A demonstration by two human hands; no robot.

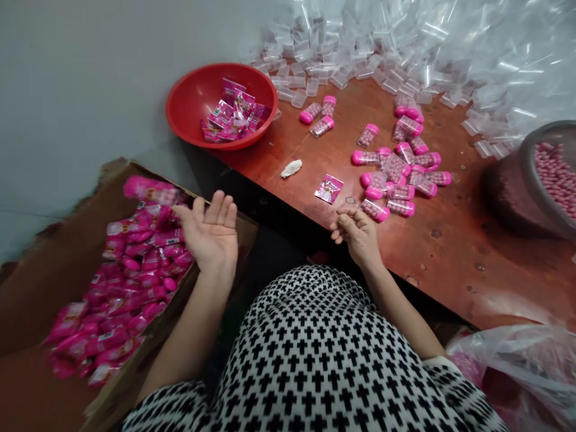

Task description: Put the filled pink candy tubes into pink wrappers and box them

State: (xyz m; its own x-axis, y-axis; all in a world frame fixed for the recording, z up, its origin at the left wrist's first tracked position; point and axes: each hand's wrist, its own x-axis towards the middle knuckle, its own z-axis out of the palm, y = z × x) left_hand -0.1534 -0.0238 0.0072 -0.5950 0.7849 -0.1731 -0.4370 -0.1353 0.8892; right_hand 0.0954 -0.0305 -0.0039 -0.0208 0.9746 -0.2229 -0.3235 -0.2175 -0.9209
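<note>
My left hand (210,231) is palm up with its fingers spread and nothing in it, above the near edge of the cardboard box (114,390). Inside that box lies a heap of pink-wrapped candy tubes (130,282). One blurred tube (150,190) sits at the top of the heap, left of my fingertips. At the table edge, my right hand (355,234) has its fingers curled and the thumb pressed to them; whatever they hold, if anything, is hidden. Just beyond it a flat pink sachet (329,189) lies on the table. Capped tubes of pink balls (400,174) are clustered to its right.
A red bowl (184,114) with pink sachets stands at the table's left corner. Clear empty tubes (382,54) are piled at the back. On the right is a tub (508,186) of pink balls. A white scrap (291,168) lies near the edge of the table (454,264).
</note>
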